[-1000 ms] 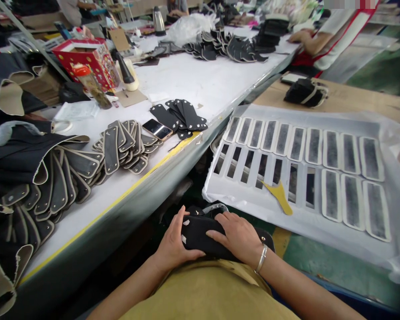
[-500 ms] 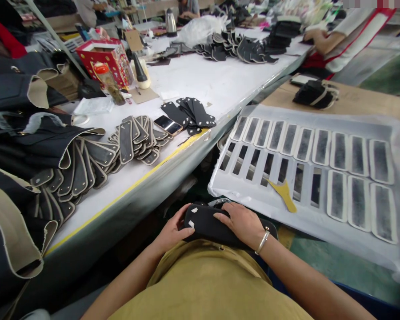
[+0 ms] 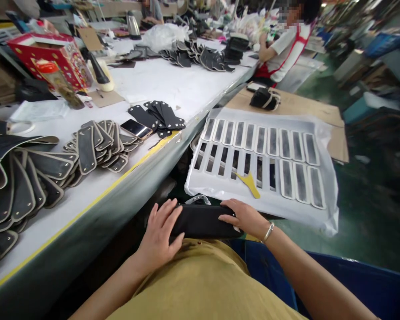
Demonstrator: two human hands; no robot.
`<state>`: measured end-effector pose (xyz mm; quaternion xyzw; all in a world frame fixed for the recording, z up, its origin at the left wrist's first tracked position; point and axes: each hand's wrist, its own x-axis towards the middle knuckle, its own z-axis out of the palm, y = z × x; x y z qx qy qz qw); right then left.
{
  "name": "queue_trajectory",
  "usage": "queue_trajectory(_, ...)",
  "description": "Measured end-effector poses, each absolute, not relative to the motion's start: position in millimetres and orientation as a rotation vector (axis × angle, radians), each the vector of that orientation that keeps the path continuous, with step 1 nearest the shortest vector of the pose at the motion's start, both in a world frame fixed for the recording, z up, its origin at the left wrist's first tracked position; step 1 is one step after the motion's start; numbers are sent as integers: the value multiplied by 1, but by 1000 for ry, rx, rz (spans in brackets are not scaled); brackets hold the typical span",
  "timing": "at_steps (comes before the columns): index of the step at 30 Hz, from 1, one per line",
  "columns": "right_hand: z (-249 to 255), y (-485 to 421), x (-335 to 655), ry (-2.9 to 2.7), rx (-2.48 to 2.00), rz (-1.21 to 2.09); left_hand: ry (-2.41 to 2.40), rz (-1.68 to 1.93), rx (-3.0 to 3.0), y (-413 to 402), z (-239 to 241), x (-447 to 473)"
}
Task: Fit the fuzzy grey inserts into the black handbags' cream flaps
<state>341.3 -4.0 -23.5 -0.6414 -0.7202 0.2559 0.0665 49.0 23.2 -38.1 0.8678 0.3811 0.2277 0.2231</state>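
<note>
A long black rounded panel (image 3: 200, 221) lies across my lap, against the front of my yellow-brown top. My left hand (image 3: 162, 231) grips its left end, fingers over the top and thumb along the near side. At the right end, my right hand (image 3: 245, 218) holds it, with thumb and fingers over the edge and a small white patch showing just below. What lies under the panel is hidden. Similar black panels with white patches (image 3: 165, 114) are fanned out on the white table (image 3: 143, 80), beside a phone (image 3: 136, 129).
Several edged strips with studs (image 3: 86, 149) lie heaped along the table's left. To the right, a white slotted board (image 3: 216, 180) carries pale-rimmed dark strips (image 3: 288, 178) and a yellow piece (image 3: 250, 183). A blue bin (image 3: 340, 280) stands at my right; a co-worker (image 3: 283, 53) sits beyond.
The view has swung right. My left hand has moved over the panel's left end, and my right hand has shifted to its right end. White patches at the left end are no longer visible.
</note>
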Motion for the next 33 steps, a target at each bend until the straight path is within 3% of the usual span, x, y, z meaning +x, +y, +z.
queue_trajectory(6, -34, -23, 357, -1866, -1731, 888, 615, 352, 2594, 36, -41, 110)
queue_trajectory(24, -52, -24, 369, -1356, -1681, 1314, 707, 198, 2586, 34, -48, 156)
queue_trajectory(33, -71, -49, 388, -1139, -1333, 1476, 620, 164, 2559, 26, -46, 201)
